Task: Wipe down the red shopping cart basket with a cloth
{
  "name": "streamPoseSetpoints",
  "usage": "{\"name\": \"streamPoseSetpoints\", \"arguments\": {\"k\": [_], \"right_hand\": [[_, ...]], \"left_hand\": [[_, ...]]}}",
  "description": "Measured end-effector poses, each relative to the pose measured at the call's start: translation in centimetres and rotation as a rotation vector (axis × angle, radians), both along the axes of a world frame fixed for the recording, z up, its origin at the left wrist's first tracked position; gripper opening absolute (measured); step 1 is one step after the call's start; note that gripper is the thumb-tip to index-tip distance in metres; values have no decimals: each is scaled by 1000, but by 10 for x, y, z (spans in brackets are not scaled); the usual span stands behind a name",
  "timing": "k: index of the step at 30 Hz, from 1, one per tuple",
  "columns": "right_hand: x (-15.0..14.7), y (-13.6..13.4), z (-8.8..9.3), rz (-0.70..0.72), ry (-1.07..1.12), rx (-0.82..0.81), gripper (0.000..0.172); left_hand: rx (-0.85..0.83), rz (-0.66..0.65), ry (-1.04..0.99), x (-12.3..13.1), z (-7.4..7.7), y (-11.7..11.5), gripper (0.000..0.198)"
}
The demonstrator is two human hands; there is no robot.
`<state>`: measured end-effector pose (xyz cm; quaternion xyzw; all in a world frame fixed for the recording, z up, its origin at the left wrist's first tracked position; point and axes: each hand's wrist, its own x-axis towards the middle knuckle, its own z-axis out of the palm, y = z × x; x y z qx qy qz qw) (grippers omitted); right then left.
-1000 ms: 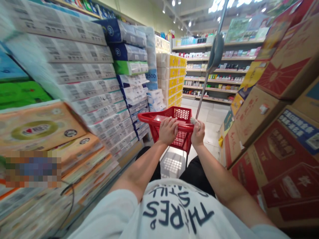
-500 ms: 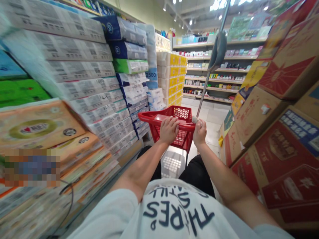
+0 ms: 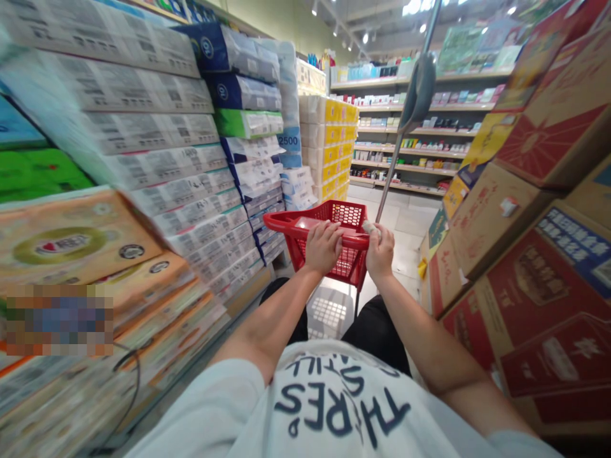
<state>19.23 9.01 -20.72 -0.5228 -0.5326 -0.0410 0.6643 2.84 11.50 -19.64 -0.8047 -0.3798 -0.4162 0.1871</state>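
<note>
A red shopping cart (image 3: 346, 272) with a perforated basket stands just in front of me. My left hand (image 3: 324, 245) lies over its near bar, with the fingers curled onto the handle. At the bar's right corner, my right hand (image 3: 380, 249) is closed. A small whitish crumpled thing (image 3: 369, 227) pokes out of its fingers by the thumb. Up and away from that hand runs a metal pole (image 3: 392, 170), carrying a grey-blue oval piece (image 3: 416, 92). The pole's lower end is hidden at the right hand, so I cannot tell whether the fingers hold it.
On my left rise stacks of wrapped paper packs (image 3: 167, 133) and orange packs (image 3: 67, 245). Yellow and white packs (image 3: 329, 146) stand farther ahead. Cardboard cartons (image 3: 529, 280) line the right side. Store shelves (image 3: 405, 108) with goods cross the far end, beyond a tiled floor (image 3: 363, 196).
My right hand has shifted slightly left and the whitish thing with it, now tilted differently. The cart has moved a little left. My left hand keeps its grip.
</note>
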Motion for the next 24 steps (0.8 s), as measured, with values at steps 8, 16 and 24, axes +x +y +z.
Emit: {"name": "streamPoseSetpoints", "arguments": {"k": [8,16,24], "right_hand": [[9,-6,-17,-70,-348,171,31],[4,0,7,-113,-501,-6,18],[10,-4,-4,-225,-581,103,22]], "left_hand": [[30,13,14,3,0,-1,28],[49,20,6,4,0,1,26],[27,20,21,6,2,-2,27]]}}
